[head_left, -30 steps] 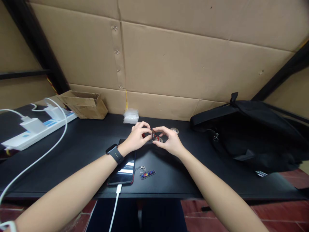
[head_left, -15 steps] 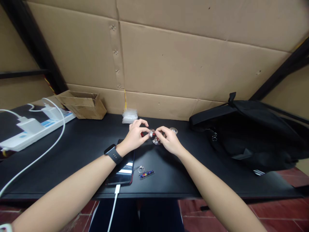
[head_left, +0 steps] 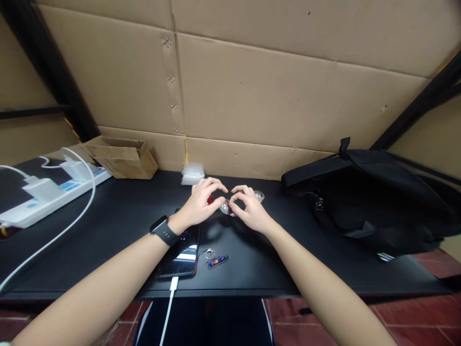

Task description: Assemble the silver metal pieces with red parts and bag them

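My left hand (head_left: 204, 202) is over the black table with thumb and fingers apart and nothing between them. Its thumb tip is beside a small clear, shiny round piece (head_left: 225, 207). My right hand (head_left: 249, 206) is curled at the right side of this piece, thumb and index finger close together around a tiny red bit at its edge. Another clear round piece (head_left: 259, 196) lies behind my right hand. A red bundle (head_left: 210, 199) shows partly behind my left hand.
A phone (head_left: 180, 259) on a white cable and a keychain (head_left: 217, 261) lie in front. Left are a power strip (head_left: 43, 202) and a cardboard box (head_left: 126, 161). Plastic bags (head_left: 192, 174) are at the back, a black bag (head_left: 378, 202) on the right.
My left hand has let go of the shiny round piece and opened slightly. The piece is now lower, close to the table, beside my right fingers.
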`<state>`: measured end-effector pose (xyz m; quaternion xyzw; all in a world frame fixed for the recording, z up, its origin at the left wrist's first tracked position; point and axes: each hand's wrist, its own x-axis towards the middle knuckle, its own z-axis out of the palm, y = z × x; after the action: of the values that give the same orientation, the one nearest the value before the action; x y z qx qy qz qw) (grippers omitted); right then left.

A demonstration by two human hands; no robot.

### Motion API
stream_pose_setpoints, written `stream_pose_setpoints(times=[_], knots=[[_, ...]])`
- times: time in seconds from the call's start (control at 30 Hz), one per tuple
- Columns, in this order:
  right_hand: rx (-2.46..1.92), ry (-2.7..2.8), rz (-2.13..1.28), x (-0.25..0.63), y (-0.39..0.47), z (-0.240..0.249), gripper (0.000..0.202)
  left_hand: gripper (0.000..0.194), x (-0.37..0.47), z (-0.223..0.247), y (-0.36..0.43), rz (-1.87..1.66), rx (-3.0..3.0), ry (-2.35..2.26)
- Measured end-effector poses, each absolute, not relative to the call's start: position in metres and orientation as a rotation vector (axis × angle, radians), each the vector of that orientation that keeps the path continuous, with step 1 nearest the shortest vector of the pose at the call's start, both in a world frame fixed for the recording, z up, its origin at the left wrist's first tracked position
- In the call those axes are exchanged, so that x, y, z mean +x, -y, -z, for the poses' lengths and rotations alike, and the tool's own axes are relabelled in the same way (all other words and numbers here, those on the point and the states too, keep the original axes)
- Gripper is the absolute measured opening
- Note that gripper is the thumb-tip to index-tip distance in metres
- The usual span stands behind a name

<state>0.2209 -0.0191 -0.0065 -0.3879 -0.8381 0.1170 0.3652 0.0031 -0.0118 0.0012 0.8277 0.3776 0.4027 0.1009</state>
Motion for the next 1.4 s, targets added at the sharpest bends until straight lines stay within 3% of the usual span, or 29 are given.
stream_pose_setpoints(times=[0.23, 0.47, 0.6, 0.77, 1.0, 1.2, 1.4], knots=[[-0.968, 2.133, -0.32, 0.221, 0.022, 0.003, 0.008, 0.013, 0.006, 0.008, 0.01, -0.943, 2.607, -1.113], [-0.969, 2.173, -0.308, 0.224, 0.019, 0.004, 0.006, 0.012, 0.004, 0.008, 0.006, -1.007, 2.563, -1.107], [-1.09, 2.251, -0.253, 0.232, 0.014, 0.007, 0.021, 0.012, 0.001, 0.007, 0.006, -0.874, 2.609, -1.142], [-1.189, 2.328, -0.232, 0.239, 0.007, 0.014, 0.014, 0.01, 0.0, 0.009, 0.008, -0.679, 2.663, -1.128], [-1.184, 2.331, -0.416, 0.237, 0.005, 0.015, 0.022, 0.018, -0.002, 0.004, 0.007, -0.705, 2.654, -1.126], [-1.233, 2.275, -0.395, 0.24, 0.005, 0.013, 0.027, 0.027, -0.043, 0.0, -0.023, -0.842, 2.657, -1.674], [-1.237, 2.253, -0.363, 0.244, 0.003, 0.015, 0.024, 0.021, -0.072, 0.016, -0.041, -0.593, 2.655, -1.896]])
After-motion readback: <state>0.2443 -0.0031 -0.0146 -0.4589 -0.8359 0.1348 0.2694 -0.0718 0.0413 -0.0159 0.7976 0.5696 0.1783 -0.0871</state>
